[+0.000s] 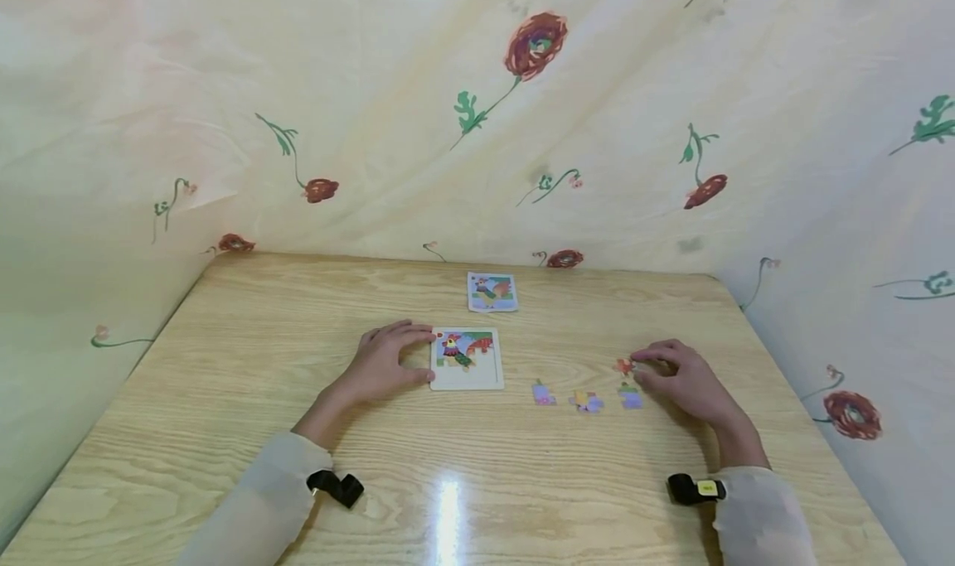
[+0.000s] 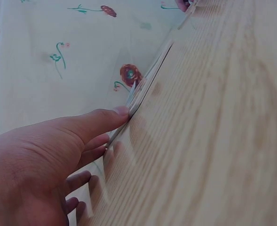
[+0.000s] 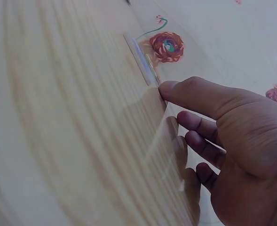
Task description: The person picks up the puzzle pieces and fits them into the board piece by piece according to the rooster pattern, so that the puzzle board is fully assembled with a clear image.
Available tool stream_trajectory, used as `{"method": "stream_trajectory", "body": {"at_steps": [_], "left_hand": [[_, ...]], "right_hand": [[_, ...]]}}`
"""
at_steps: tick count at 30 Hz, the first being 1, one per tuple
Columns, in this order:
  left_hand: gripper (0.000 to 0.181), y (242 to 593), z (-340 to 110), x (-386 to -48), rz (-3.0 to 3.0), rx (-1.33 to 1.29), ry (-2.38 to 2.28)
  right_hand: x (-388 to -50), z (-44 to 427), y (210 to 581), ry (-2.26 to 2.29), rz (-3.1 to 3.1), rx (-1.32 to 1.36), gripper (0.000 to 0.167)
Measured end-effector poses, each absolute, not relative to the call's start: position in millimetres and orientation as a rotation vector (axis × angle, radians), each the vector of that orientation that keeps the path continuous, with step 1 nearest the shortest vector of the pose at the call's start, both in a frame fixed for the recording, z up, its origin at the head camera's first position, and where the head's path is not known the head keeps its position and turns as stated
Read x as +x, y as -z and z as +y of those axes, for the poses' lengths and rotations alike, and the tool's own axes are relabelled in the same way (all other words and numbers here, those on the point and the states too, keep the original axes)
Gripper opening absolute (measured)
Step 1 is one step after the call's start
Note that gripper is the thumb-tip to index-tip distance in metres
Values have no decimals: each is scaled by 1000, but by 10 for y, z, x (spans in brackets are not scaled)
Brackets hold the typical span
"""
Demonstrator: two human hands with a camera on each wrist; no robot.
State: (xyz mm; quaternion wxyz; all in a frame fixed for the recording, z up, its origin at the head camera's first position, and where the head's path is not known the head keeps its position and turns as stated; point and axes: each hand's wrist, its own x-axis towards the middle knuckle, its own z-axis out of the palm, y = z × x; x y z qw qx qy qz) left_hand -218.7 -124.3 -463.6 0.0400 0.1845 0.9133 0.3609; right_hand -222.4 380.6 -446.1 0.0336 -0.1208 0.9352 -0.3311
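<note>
A square puzzle board (image 1: 477, 375) with a pale frame lies near the middle of the table, its upper part filled with a rooster picture and its lower part bare. My left hand (image 1: 384, 363) holds the board by its left side, thumb at the lower corner and index finger at the upper. Over to the right, my right hand (image 1: 686, 384) pinches an orange-red puzzle piece (image 1: 622, 367) by its right edge, low at the tabletop. Closer to me lie a purple piece (image 1: 544, 394), some yellow-and-purple pieces (image 1: 586, 402) and a green-and-purple piece (image 1: 630, 397).
Behind the board lies a rooster picture card (image 1: 492, 292). The wooden table (image 1: 418, 483) meets a flowered cloth (image 1: 373, 135) at the back and sides. A bright light reflection (image 1: 448, 516) shows on the near tabletop.
</note>
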Motion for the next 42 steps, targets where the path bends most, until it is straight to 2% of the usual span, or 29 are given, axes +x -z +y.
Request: {"method": "stream_trajectory", "body": {"at_steps": [15, 25, 34, 42], "left_hand": [[63, 4643, -1243, -2197, 2808, 555, -1087], [62, 4658, -1244, -2195, 2793, 549, -1101], [61, 4654, -1246, -2187, 2792, 557, -1112], [63, 4671, -1246, -2191, 2795, 549, -1104]], "right_hand": [[-2223, 3767, 4487, 991, 2968, -346, 29], [-2207, 3689, 4456, 977, 2987, -337, 33], [-2251, 3429, 4384, 1046, 2964, -405, 26], [-2288, 3110, 4334, 1122, 2898, -424, 28]]}}
